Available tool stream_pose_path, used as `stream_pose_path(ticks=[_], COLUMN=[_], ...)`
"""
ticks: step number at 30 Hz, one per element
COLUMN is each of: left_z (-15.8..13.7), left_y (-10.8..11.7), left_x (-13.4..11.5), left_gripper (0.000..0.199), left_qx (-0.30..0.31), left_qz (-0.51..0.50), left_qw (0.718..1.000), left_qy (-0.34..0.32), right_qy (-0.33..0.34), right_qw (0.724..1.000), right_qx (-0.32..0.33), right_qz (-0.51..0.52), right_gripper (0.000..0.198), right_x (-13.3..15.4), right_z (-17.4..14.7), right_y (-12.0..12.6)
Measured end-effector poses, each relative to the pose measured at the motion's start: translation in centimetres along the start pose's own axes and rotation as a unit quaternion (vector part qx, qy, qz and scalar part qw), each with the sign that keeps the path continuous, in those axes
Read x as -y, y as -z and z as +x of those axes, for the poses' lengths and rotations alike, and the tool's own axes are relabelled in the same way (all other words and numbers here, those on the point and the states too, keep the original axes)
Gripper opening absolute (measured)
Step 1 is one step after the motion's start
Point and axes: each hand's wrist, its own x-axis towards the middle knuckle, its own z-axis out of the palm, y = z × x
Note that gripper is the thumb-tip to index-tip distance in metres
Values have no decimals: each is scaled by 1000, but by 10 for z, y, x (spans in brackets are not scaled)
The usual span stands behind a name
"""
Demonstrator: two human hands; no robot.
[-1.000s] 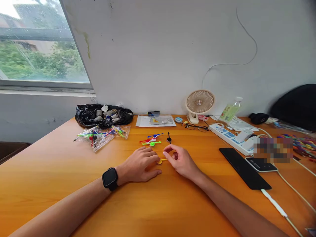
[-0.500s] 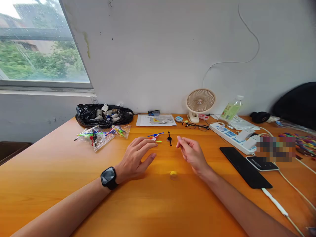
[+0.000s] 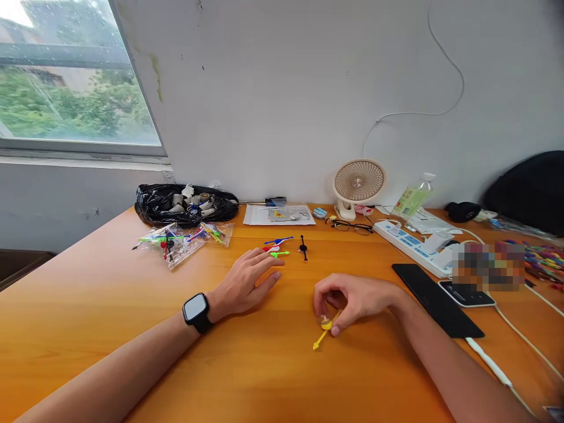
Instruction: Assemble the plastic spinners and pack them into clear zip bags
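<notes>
A yellow arrow-shaped spinner [image 3: 326,326] with a clear round centre is at the front middle of the table. My right hand [image 3: 352,299] curls over it from the right, thumb and fingers closed about its centre and near arm. My left hand [image 3: 249,277], with a black watch on the wrist, lies flat with fingers stretched out. Just beyond its fingertips are a green arrow spinner [image 3: 279,254], a red and white one [image 3: 270,249], and a blue one [image 3: 278,241]. To their right stands a black arrow spinner [image 3: 303,248], apart from both hands.
Clear bags of spinners [image 3: 183,241] and a black plastic bag [image 3: 152,205] are at the back left. A fan [image 3: 358,181], eyeglasses [image 3: 352,225] and a bottle [image 3: 413,198] stand behind. On the right are a power strip [image 3: 408,242], a black phone [image 3: 434,299] and cables.
My right hand has come down and nearer, closing on the yellow spinner, which was a motion-blurred disc before and now shows its arrow arms. My left hand has barely moved.
</notes>
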Motion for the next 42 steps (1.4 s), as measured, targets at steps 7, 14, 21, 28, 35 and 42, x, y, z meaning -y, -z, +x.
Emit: stream_pose_path(ticks=[7, 14, 21, 28, 35, 42], left_z=[-2, -2, -2, -5, -2, -2], left_y=[2, -8, -13, -19, -11, 1], left_x=[-4, -5, 4, 10, 0, -8], left_gripper=[27, 32, 15, 46, 79, 65], left_qx=[12, 62, 55, 42, 9, -70], left_qz=[-31, -64, 0, -9, -16, -9], left_qw=[999, 995, 998, 998, 999, 996], left_qy=[-11, -35, -10, 35, 50, 49], right_qy=[17, 68, 11, -30, 22, 35], right_qw=[989, 947, 907, 910, 896, 868], right_qx=[-142, -308, -419, -410, -439, -490], right_qz=[46, -56, -32, 49, 67, 80], right_gripper=[48, 38, 43, 63, 52, 52], right_x=[-5, -5, -16, -12, -6, -2], right_z=[36, 64, 61, 56, 56, 50], right_y=[-29, -52, -45, -45, -44, -36])
